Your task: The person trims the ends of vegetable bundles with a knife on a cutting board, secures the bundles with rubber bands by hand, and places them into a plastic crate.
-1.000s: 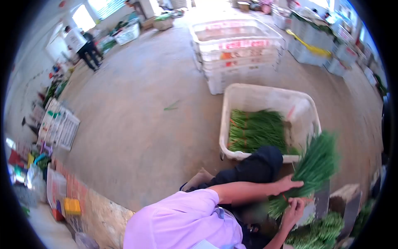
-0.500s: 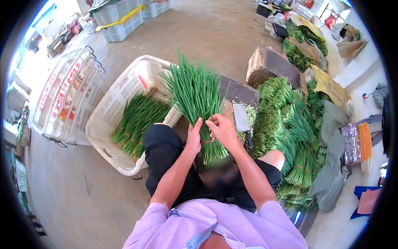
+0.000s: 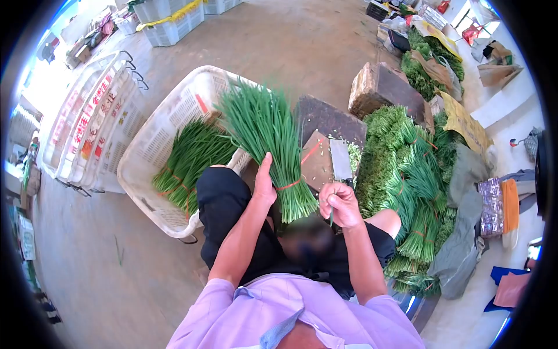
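My left hand point(image 3: 265, 183) is closed around a bunch of green chives point(image 3: 267, 128), which leans up and to the left. A red band point(image 3: 289, 185) circles its pale stems near the cut ends. Off to the right of those ends, my right hand point(image 3: 340, 205) pinches a thin green chive blade point(image 3: 331, 217) between thumb and fingers. Just beyond this hand a cleaver point(image 3: 339, 158) lies on a dark board point(image 3: 325, 119) with chopped bits around it; the hand partly hides its handle. Banded chives point(image 3: 189, 154) rest inside a white plastic crate point(image 3: 132, 185) at my left knee.
Stacked chive bunches point(image 3: 415, 192) and paler greens point(image 3: 383, 134) form a heap at my right. A worn box point(image 3: 378, 90) stands behind the board. Stacked white crates point(image 3: 96, 128) are far left, with more crates point(image 3: 174, 29) at the back.
My right hand has left the bunch and moved right and toward me, with a green blade in its fingers. The bunch has tilted left and shifted slightly in my left hand.
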A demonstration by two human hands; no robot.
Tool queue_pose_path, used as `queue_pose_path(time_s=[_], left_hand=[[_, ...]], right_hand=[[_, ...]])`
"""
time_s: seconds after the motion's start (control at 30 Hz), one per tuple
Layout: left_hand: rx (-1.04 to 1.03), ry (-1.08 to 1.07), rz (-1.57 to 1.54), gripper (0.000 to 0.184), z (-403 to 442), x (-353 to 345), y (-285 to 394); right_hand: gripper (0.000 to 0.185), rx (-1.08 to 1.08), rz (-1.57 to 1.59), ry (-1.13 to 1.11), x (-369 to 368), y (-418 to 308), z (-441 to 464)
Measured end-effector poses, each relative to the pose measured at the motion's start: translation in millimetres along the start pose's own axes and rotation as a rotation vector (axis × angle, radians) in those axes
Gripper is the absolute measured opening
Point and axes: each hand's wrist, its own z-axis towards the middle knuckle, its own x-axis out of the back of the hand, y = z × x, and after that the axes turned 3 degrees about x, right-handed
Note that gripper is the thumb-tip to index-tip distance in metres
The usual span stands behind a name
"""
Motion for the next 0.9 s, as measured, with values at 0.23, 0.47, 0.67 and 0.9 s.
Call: queue_pose_path(time_s=[0.23,0.47,0.67,0.9], left_hand=[[0.042,-0.055,-0.005,0.055,0.7,-3.0,-8.4],[-0.190,-0.082,0.334,0.053,-3.5,-7.0,-26.0],[-0.314,0.186,0.192,0.038,7.2,10.8,-18.8],[-0.253,0.179,0.152,0.031,9.0,5.5,-26.3]], right_hand=[[0.068,-0.282,-1.104,0.224,47.6,-5.3,6.7],[0.080,0.060,-1.145,0.441,-4.4,19.3,81.5],[0.035,0.139,-0.473,0.478,37.3,55.2,80.8],[0.060,0.079,-0.505,0.427,57.0,53.7,73.8]])
